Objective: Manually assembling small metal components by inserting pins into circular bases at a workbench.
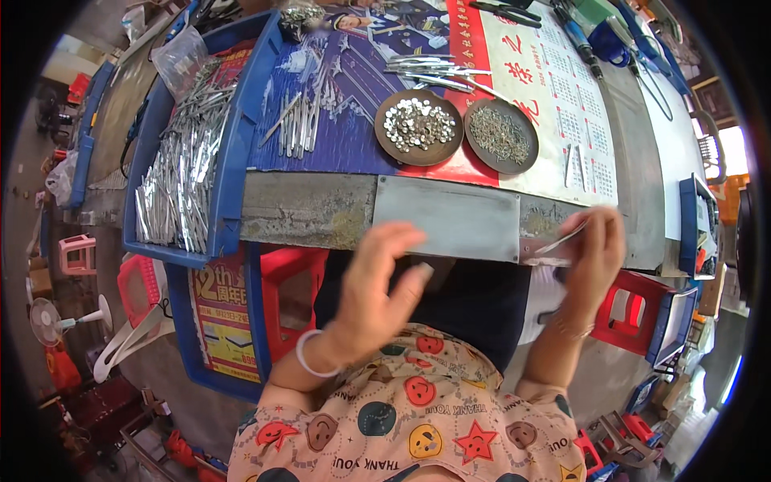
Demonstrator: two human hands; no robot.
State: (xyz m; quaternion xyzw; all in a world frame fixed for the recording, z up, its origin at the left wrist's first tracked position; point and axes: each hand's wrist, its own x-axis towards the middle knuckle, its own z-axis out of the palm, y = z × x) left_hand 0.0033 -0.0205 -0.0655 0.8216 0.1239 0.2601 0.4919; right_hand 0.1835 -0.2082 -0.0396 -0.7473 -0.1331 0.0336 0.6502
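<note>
The right hand [592,255] is pinching a thin metal strip [557,241] between its fingertips, holding it at the near edge of the workbench [450,215]. The left hand [379,291] is hovering empty beside it, fingers loosely spread and blurred. Beyond the hands, 2 round dishes are sitting side by side: a dish of shiny discs [418,126] and a dish of small pins [501,136]. Farther left, a blue tray [233,153] is holding many metal strips.
</note>
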